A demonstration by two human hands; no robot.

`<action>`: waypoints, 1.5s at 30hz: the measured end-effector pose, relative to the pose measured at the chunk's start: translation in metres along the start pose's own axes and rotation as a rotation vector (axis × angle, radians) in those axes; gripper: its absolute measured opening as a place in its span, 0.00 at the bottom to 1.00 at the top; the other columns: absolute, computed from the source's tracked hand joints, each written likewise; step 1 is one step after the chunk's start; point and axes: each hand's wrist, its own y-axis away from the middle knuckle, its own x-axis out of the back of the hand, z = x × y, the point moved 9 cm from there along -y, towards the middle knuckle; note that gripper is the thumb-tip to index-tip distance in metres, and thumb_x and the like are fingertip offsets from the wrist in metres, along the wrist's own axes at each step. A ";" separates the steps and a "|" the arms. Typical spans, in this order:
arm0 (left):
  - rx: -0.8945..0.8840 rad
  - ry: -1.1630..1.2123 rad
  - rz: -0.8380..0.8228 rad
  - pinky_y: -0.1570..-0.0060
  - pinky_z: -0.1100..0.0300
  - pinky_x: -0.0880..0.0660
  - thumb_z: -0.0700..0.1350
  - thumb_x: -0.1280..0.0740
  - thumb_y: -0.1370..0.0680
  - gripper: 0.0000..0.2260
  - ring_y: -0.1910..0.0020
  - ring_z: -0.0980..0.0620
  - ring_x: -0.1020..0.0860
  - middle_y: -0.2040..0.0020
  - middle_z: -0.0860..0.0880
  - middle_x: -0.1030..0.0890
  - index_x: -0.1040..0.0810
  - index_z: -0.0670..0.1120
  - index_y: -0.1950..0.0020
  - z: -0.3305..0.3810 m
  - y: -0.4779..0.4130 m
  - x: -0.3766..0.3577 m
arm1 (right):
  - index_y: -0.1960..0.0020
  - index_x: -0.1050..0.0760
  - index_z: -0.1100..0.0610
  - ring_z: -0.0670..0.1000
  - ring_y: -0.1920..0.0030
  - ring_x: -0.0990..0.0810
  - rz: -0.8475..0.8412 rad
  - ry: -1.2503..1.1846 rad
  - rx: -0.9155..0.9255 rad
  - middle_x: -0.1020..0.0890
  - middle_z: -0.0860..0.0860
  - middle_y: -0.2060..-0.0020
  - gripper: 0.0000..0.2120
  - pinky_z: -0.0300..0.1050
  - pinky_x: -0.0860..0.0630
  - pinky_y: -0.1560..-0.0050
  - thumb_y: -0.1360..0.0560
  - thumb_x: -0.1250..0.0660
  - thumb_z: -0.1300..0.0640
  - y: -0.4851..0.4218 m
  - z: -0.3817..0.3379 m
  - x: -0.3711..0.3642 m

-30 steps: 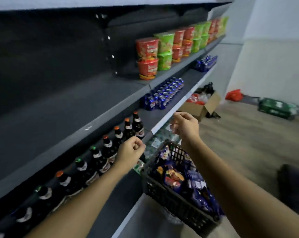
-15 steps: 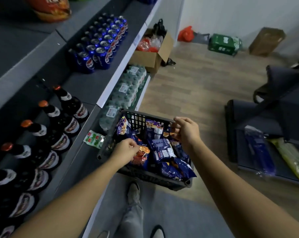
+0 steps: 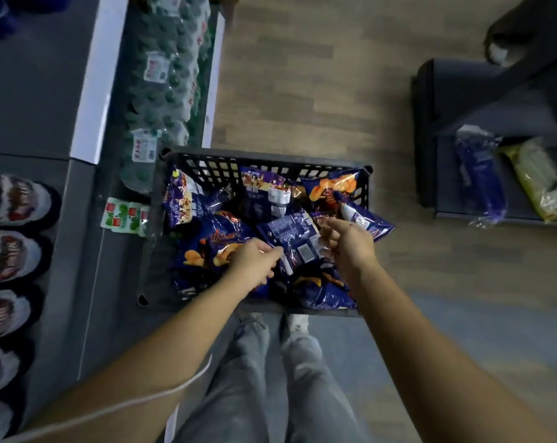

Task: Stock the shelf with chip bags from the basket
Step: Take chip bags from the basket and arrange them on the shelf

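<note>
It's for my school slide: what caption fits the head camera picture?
Left hand and right hand pinch one blue chip bag in the black basket beside the shelf.

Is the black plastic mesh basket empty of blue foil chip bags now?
No, several blue foil chip bags lie in the black plastic mesh basket, with the left hand and right hand among them.

black plastic lattice basket (image 3: 264, 161) has an open grid pattern on its walls; the shiny blue foil chip bags (image 3: 290, 238) have orange chip pics and white label patches; pale brown wood-plank floor (image 3: 302, 75); grey metal shelf (image 3: 30, 107) with a white front strip; greenish shrink-wrapped water bottle pack (image 3: 165, 75); light grey trousers (image 3: 254, 378)
</note>
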 end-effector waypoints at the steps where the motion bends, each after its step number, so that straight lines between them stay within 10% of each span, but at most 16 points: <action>1: 0.014 -0.007 0.003 0.64 0.54 0.23 0.52 0.32 0.20 0.11 0.63 0.48 0.21 0.57 0.43 0.19 0.24 0.44 0.51 -0.001 -0.004 -0.004 | 0.55 0.25 0.55 0.45 0.76 0.30 0.029 -0.011 -0.018 0.26 0.47 0.75 0.07 0.41 0.36 0.72 0.19 0.37 0.63 -0.005 0.004 0.003; 6: 0.061 -0.047 0.086 0.55 0.45 0.17 0.56 0.31 0.22 0.19 0.61 0.42 0.20 0.66 0.46 0.24 0.30 0.47 0.66 -0.002 -0.016 -0.016 | 0.58 0.24 0.56 0.53 0.65 0.26 0.138 0.090 -0.036 0.21 0.54 0.64 0.06 0.47 0.30 0.65 0.22 0.35 0.61 -0.032 0.017 0.012; 13: 0.013 0.052 0.157 0.46 0.47 0.20 0.49 0.25 0.26 0.13 0.51 0.46 0.17 0.51 0.48 0.15 0.20 0.45 0.46 0.003 -0.031 -0.021 | 0.51 0.23 0.56 0.54 0.62 0.23 0.058 0.365 -0.016 0.19 0.55 0.59 0.04 0.49 0.25 0.60 0.23 0.30 0.56 -0.041 0.015 -0.003; 27: -0.287 0.296 0.169 0.51 0.60 0.22 0.44 0.26 0.24 0.09 0.52 0.58 0.16 0.52 0.55 0.14 0.22 0.52 0.48 0.076 0.065 0.044 | 0.35 0.20 0.57 0.49 0.45 0.17 -0.113 0.348 0.334 0.16 0.50 0.43 0.19 0.49 0.22 0.39 0.24 0.30 0.51 0.044 -0.084 -0.048; 33: -0.427 0.421 0.224 0.52 0.56 0.19 0.41 0.26 0.27 0.15 0.49 0.49 0.15 0.48 0.50 0.14 0.22 0.45 0.41 0.112 0.140 0.092 | 0.46 0.16 0.54 0.51 0.50 0.14 -0.355 0.268 0.448 0.12 0.50 0.53 0.08 0.51 0.19 0.45 0.22 0.29 0.53 0.105 -0.132 -0.079; 39: -0.568 0.425 0.264 0.52 0.59 0.19 0.45 0.24 0.32 0.20 0.48 0.48 0.15 0.46 0.48 0.14 0.20 0.44 0.42 0.129 0.224 0.134 | 0.38 0.20 0.52 0.54 0.42 0.16 -0.712 0.261 0.407 0.14 0.51 0.44 0.20 0.58 0.23 0.35 0.27 0.25 0.45 0.178 -0.155 -0.116; 45: -0.656 0.510 0.428 0.54 0.61 0.19 0.44 0.22 0.30 0.19 0.49 0.49 0.15 0.47 0.48 0.14 0.22 0.44 0.42 0.115 0.317 0.169 | 0.48 0.18 0.58 0.56 0.57 0.15 -1.002 0.190 0.408 0.13 0.58 0.54 0.13 0.49 0.19 0.55 0.29 0.27 0.52 0.274 -0.160 -0.162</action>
